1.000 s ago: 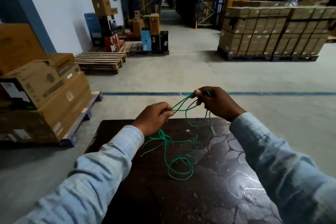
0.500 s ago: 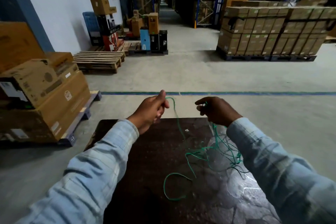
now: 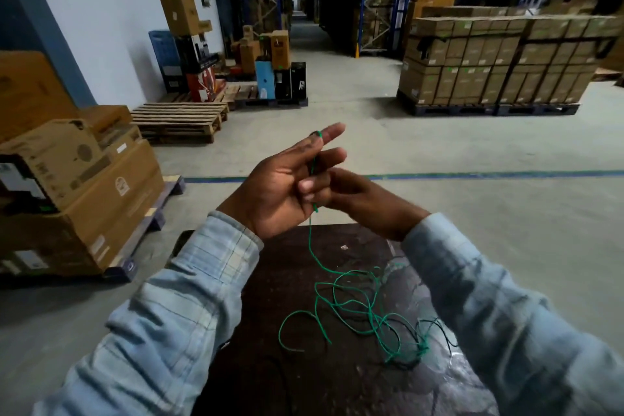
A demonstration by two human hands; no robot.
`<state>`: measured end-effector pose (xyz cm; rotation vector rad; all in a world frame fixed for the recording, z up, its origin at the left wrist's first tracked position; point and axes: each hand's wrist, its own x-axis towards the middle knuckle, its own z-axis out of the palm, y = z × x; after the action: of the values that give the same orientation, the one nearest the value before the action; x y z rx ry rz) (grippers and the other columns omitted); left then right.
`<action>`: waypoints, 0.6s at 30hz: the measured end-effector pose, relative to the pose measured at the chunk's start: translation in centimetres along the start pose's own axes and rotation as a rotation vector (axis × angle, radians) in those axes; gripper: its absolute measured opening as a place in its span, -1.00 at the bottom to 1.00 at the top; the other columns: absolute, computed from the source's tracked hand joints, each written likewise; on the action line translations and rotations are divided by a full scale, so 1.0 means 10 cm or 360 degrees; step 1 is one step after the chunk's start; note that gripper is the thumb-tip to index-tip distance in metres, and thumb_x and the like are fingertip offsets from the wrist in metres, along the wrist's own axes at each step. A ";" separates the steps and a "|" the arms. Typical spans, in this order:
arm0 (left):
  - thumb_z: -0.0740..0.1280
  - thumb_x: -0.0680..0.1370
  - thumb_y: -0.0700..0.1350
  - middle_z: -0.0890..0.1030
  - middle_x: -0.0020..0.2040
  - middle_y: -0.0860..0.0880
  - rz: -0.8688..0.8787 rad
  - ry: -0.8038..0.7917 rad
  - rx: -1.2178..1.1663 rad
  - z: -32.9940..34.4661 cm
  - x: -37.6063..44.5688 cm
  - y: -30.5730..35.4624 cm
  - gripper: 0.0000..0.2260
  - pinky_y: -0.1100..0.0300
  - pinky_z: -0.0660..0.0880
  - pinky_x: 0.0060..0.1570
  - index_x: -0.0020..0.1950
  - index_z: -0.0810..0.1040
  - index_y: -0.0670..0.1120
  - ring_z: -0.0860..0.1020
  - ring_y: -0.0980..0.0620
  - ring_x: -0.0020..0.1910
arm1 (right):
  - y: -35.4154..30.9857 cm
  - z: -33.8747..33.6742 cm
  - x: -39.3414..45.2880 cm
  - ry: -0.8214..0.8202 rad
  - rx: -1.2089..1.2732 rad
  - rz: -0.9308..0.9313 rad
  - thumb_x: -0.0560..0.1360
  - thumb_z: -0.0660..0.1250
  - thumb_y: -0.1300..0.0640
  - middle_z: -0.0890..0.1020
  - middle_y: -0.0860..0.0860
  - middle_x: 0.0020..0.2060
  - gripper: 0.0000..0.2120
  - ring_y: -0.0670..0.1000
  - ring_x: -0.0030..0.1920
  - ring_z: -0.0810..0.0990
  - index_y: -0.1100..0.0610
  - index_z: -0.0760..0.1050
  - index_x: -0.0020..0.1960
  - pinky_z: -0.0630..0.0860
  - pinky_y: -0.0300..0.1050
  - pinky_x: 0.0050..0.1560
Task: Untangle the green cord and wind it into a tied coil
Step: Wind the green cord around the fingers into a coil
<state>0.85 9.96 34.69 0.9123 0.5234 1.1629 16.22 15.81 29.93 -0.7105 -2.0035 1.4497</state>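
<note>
The thin green cord (image 3: 351, 311) lies in loose loops on the dark table top (image 3: 270, 280), and one strand rises from it to my hands. My left hand (image 3: 283, 189) is raised above the table's far edge, palm toward me, fingers stretched out. The cord's end is hooked near the tip of a left finger and runs down across the palm. My right hand (image 3: 361, 203) sits just to the right, touching the left one, its fingers pinching the strand against the left palm.
Stacked cardboard boxes on a pallet (image 3: 77, 186) stand on the floor at the left. Empty wooden pallets (image 3: 179, 121) lie farther back, and a large pallet of boxes (image 3: 499, 61) stands at the far right. A blue floor line (image 3: 472, 175) crosses beyond the table.
My hands have come together and risen. The left hand has opened flat with the cord's end laid along it. The bundle has dropped from the right hand onto the table.
</note>
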 end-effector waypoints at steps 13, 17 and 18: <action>0.08 0.67 0.02 0.36 -0.52 0.05 0.0146 -0.0028 -0.0174 0.07 0.08 0.15 -0.56 0.29 0.16 -0.51 0.50 0.30 -0.15 0.18 0.14 -0.63 | 0.46 0.43 0.25 0.1040 -0.0728 -0.0097 0.28 0.37 -0.29 0.44 -0.04 -0.26 -0.41 -0.11 -0.24 0.40 -0.07 0.44 0.23 0.37 -0.17 -0.19; 0.10 0.67 -0.02 0.39 -0.47 0.06 0.0225 0.0052 -0.0138 0.08 0.15 0.16 -0.61 0.30 0.22 -0.49 0.47 0.36 -0.13 0.24 0.17 -0.58 | 0.61 0.45 0.36 0.0758 -0.0617 -0.0066 0.41 0.25 -0.24 0.55 0.08 -0.08 -0.58 -0.03 -0.06 0.50 0.08 0.61 -0.02 0.46 -0.07 0.02; 0.11 0.67 -0.03 0.42 -0.43 0.07 0.0272 0.0120 -0.0095 0.06 0.18 0.16 -0.63 0.29 0.28 -0.46 0.45 0.38 -0.12 0.30 0.16 -0.54 | 0.59 0.47 0.33 0.0645 -0.0421 -0.0068 0.49 0.28 -0.12 0.58 0.07 -0.15 -0.66 -0.06 -0.14 0.52 0.15 0.59 -0.04 0.47 -0.09 -0.06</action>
<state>1.02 11.60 36.48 0.8770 0.4757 1.3652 11.13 16.59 23.46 -0.9789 -1.8872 0.9313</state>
